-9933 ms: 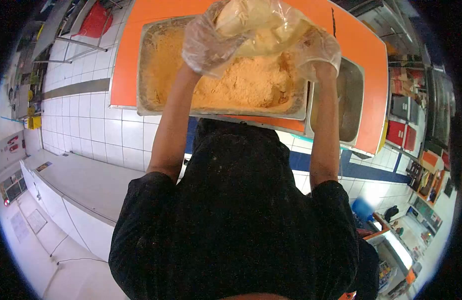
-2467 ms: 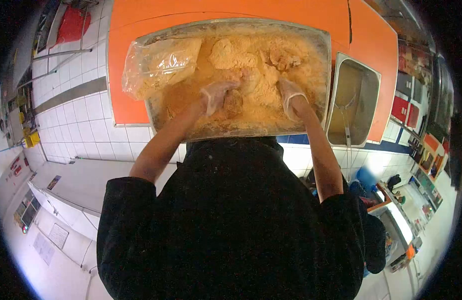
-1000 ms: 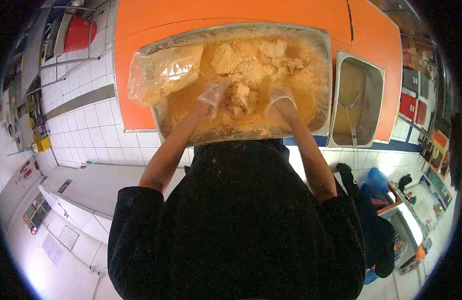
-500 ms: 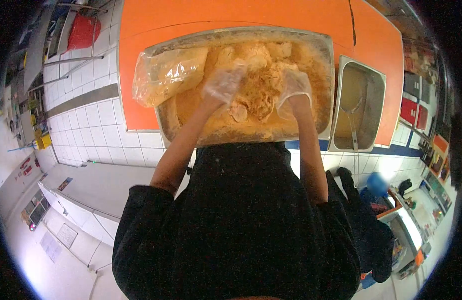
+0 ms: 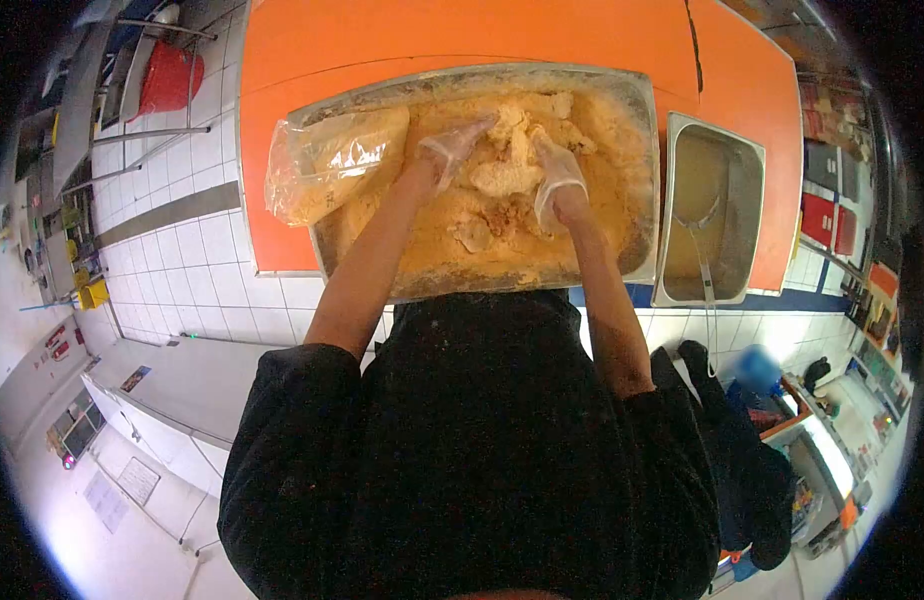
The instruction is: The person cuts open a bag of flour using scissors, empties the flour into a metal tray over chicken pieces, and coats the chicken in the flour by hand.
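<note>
Orange bench (image 5: 462,30): metal tray (image 5: 637,100), 1, large, along the near edge, orange breading (image 5: 607,230) inside. Coated lumps (image 5: 472,235), in the tray's near half. Steel pan (image 5: 744,225), 1, near right corner; ladle (image 5: 703,260), 1, inside, handle past the near edge. Gloved hands, 2, apart: left hand (image 5: 457,150) and right hand (image 5: 557,175) flanking a coated piece (image 5: 509,180) mid-tray; grip cannot be told. Plastic bag (image 5: 342,155), 1, filled, over the tray's left rim.

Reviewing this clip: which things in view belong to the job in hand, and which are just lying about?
In the job:
- left hand, right hand
- coated pieces
- powder
- large tray
- plastic bag, likely

Lying about, apparently:
- small pan, untouched
- long-handled utensil in it
- red object, upper left
</note>
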The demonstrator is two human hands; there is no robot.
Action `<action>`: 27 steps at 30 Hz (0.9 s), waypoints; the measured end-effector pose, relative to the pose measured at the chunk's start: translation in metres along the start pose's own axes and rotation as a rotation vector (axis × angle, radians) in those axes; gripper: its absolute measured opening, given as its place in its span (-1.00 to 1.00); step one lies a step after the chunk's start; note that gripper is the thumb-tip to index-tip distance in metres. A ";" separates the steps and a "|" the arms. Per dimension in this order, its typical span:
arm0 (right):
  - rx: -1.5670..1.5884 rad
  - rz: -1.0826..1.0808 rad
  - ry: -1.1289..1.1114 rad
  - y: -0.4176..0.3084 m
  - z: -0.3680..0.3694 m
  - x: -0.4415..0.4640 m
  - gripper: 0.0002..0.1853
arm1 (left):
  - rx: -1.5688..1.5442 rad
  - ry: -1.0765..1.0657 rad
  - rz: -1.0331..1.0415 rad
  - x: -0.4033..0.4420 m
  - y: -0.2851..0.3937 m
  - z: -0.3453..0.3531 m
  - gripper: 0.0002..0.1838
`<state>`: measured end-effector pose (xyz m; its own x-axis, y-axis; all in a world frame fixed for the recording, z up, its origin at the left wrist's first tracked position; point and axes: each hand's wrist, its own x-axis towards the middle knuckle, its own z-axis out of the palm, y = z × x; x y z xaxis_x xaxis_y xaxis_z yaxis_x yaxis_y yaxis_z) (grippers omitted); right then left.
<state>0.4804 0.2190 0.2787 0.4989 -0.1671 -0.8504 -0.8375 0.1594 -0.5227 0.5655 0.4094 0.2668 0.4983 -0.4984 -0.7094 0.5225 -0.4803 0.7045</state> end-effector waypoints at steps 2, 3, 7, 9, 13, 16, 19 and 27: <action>-0.554 -0.716 0.178 0.028 -0.013 0.016 -0.52 | 0.176 0.008 0.031 0.011 -0.026 -0.014 -0.40; -1.110 -1.431 0.363 0.044 -0.021 0.025 -0.51 | 0.354 0.010 0.065 0.015 -0.036 -0.023 -0.38; -0.575 -0.793 -0.116 0.066 -0.047 0.032 -0.49 | 0.567 -0.055 0.069 -0.037 -0.032 -0.035 -0.43; -0.994 -0.417 0.036 0.050 -0.059 0.032 -0.48 | 0.699 -0.081 0.074 -0.059 -0.034 -0.046 -0.46; -1.014 -0.558 0.502 0.048 -0.059 0.039 -0.45 | 0.674 0.266 0.374 -0.028 -0.091 -0.038 -0.52; -0.678 -0.902 0.336 0.081 -0.073 0.099 -0.38 | -0.157 0.051 0.357 0.037 -0.125 -0.019 -0.47; -0.153 -0.082 0.137 0.001 -0.014 0.012 -0.55 | 0.477 0.751 0.397 -0.002 -0.001 0.028 -0.64; -0.857 -0.675 -0.027 0.054 -0.082 0.028 -0.43 | 1.622 0.051 0.309 0.013 -0.088 -0.029 -0.40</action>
<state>0.4312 0.1428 0.2317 0.9098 0.0577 -0.4109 -0.2613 -0.6895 -0.6754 0.5457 0.4661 0.1950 0.4776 -0.7053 -0.5239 -0.7997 -0.5959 0.0732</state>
